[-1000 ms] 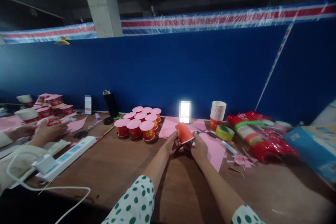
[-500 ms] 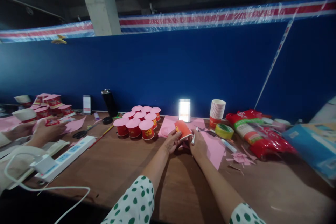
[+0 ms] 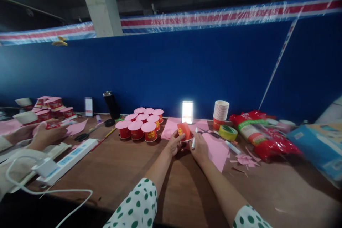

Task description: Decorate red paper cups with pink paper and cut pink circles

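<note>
A blue partition (image 3: 165,67) ran behind the whole scene, with a striped plastic sheet (image 3: 213,19) along its top and a pale concrete pillar (image 3: 101,3) rising beyond it, and through the head camera I looked down on a brown wooden desk (image 3: 120,178). Near the middle, my left hand (image 3: 175,144) gripped an orange-red paper cup (image 3: 184,131) with yellow printing, held tilted above the desk, its white edge lowest. My right hand (image 3: 200,146) was closed around a slim white pen (image 3: 193,141) just beside the cup; I could not tell whether those fingers also touched the cup. Pink paper sheets (image 3: 217,155) lay beneath and beyond the hands, and an upright phone with a glowing, blurred screen (image 3: 187,112) stood behind the cup. Left of it I saw nine red paper cups topped with pink paper discs (image 3: 142,125), packed close together. On the right stood a tall stack of paper cups (image 3: 221,111), with a yellow-green tape roll (image 3: 227,136) near its foot, then torn pink paper scraps (image 3: 246,160) and a glossy red plastic bag (image 3: 280,145). Farther left, a white power strip (image 3: 68,160) lay slanted near a co-worker's hands (image 3: 48,136), and a black flask (image 3: 112,106) stood against the partition.
</note>
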